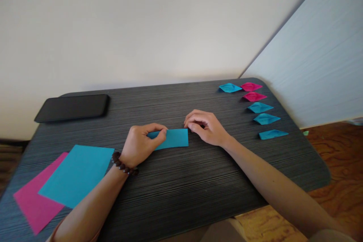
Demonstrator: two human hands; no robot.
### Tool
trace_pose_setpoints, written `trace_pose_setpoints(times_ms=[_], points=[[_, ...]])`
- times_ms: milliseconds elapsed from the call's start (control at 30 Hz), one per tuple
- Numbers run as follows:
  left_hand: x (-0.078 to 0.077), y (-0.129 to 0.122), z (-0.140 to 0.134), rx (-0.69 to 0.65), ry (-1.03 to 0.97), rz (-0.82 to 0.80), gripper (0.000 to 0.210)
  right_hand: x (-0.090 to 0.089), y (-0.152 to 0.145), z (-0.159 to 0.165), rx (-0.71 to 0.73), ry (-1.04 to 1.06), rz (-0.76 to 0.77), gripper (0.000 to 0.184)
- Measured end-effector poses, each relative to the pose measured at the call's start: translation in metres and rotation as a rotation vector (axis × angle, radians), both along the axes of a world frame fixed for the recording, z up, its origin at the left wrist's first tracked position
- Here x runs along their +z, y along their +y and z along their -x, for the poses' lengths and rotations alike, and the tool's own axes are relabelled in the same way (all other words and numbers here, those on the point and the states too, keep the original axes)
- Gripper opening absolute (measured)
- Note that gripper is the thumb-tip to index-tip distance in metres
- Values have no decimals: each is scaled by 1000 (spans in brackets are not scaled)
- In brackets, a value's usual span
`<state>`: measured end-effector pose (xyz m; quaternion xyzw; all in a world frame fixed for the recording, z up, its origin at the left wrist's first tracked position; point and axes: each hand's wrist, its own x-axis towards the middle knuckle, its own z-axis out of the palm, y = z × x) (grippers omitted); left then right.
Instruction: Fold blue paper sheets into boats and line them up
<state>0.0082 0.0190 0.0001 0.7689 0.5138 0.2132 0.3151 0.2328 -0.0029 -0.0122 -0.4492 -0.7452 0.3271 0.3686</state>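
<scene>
A strip of folded blue paper (176,138) lies on the dark table in front of me, its long side running left to right. My left hand (143,141), with a beaded bracelet at the wrist, pinches the strip's upper edge between thumb and fingers and covers its left end. At the strip's upper right corner, my right hand (206,126) is closed in a pinch, thumb and fingertips at the paper's edge. How much paper lies between those fingertips is hard to see.
On the left, a blue square sheet (78,174) overlaps a pink sheet (39,204). A black phone-like slab (72,107) lies at the back left. Along the right edge sit several folded paper boats, blue (266,118) and pink (254,96). A wall (159,26) rises behind the table (181,189).
</scene>
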Motion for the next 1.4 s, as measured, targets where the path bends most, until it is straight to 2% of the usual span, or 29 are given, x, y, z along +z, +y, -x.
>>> trace_pose_setpoints(times_ms=[133,267,433,700,900,1033,1133,1267,1400], points=[[0,-3,-4,-27,7,5,20,1,-7,10,78,-63,-34,17],[-1,-3,-3,-57,17,3,22,-1,-11,16,65,-176,-19,15],[0,0,1,-117,109,-8,26,-2,-4,6,163,-89,-69,17],[3,10,14,-289,81,46,20,-4,2,-9,213,34,-17,20],[2,16,20,-235,20,166,25,-3,5,-17,152,132,48,20],[3,11,12,-203,-66,177,33,-3,0,-7,196,64,22,22],[3,5,5,-234,-20,183,33,-3,-6,4,143,-28,-3,22],[0,3,2,-210,34,165,31,-3,-10,13,29,-125,-30,21],[-1,4,4,-213,44,160,30,-2,-9,13,60,-120,-36,20]])
